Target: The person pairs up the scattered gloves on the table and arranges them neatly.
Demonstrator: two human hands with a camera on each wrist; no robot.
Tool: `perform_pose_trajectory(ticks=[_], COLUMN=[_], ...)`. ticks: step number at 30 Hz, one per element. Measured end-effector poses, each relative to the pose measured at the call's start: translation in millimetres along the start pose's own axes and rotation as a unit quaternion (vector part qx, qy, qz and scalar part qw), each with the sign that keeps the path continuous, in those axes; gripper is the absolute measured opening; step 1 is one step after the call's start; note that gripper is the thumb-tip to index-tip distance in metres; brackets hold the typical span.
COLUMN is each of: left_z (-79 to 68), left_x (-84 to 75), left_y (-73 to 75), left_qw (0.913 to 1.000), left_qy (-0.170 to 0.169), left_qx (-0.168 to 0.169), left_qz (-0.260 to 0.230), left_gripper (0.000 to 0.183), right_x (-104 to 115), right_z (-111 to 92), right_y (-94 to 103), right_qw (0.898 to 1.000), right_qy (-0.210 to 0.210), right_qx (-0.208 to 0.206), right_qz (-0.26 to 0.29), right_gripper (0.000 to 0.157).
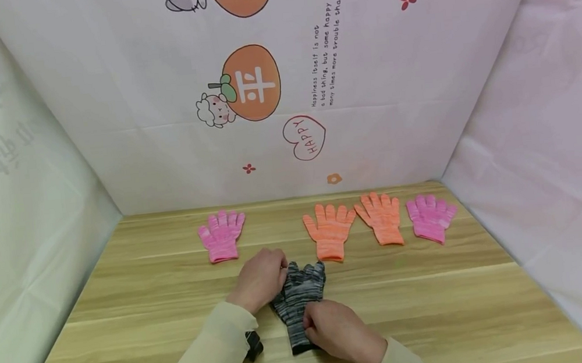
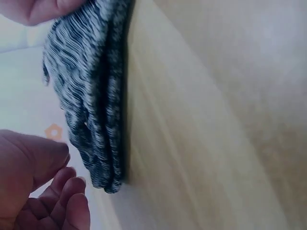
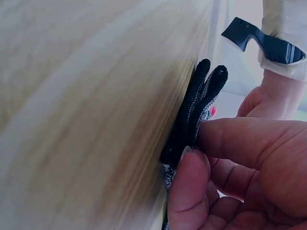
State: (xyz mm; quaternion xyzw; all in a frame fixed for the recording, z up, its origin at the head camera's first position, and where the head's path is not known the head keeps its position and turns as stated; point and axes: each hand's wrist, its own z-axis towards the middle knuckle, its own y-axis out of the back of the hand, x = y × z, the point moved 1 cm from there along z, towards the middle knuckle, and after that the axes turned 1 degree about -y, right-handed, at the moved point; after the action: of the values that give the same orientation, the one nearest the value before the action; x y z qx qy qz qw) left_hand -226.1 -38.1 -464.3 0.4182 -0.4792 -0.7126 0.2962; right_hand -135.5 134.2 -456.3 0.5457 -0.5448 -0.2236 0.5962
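Observation:
Two grey-and-black knitted gloves (image 1: 302,297) appear stacked on the table, fingers pointing away from me; the left wrist view shows two layers along their side. My right hand (image 1: 339,329) is at the cuff end, and its thumb and forefinger pinch the black cuff edge (image 3: 189,115) in the right wrist view. My left hand (image 1: 262,278) is over the finger end on the left, loosely curled. In the left wrist view its thumb tip comes right up to the knit fabric (image 2: 96,110), with no fabric showing between thumb and fingers.
Behind the hands, a pink glove (image 1: 223,238) lies at the left. Two orange gloves, one (image 1: 330,230) nearer the middle and one (image 1: 381,219) beside it, lie left of another pink glove (image 1: 431,217). Printed white cloth (image 1: 371,138) walls the wooden table (image 1: 440,307) at back and sides.

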Motion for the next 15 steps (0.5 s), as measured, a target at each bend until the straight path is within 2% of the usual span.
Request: perform_pose_trajectory(ticks=[4, 8, 15], left_z=[-5.0, -7.3, -8.7], left_x=[-4.5, -6.6, -7.0], left_y=[1.7, -2.1, -6.4], left_qw=[0.9995, 0.998, 0.9979], left_qy=[-0.008, 0.0, 0.015], left_qx=[0.029, 0.056, 0.046], left_qz=[0.0, 0.027, 0.044], left_gripper=[0.006, 0.007, 0.006], right_x=[0.0, 0.5, 1.1], right_z=[-0.2, -0.4, -0.9], right_y=[0.6, 0.9, 0.5], right_qw=[1.0, 1.0, 1.0], right_qy=[0.003, 0.003, 0.001], right_qx=[-0.004, -0.002, -0.005], right_qz=[-0.001, 0.0, 0.0], right_gripper=[0.012, 0.012, 0.013])
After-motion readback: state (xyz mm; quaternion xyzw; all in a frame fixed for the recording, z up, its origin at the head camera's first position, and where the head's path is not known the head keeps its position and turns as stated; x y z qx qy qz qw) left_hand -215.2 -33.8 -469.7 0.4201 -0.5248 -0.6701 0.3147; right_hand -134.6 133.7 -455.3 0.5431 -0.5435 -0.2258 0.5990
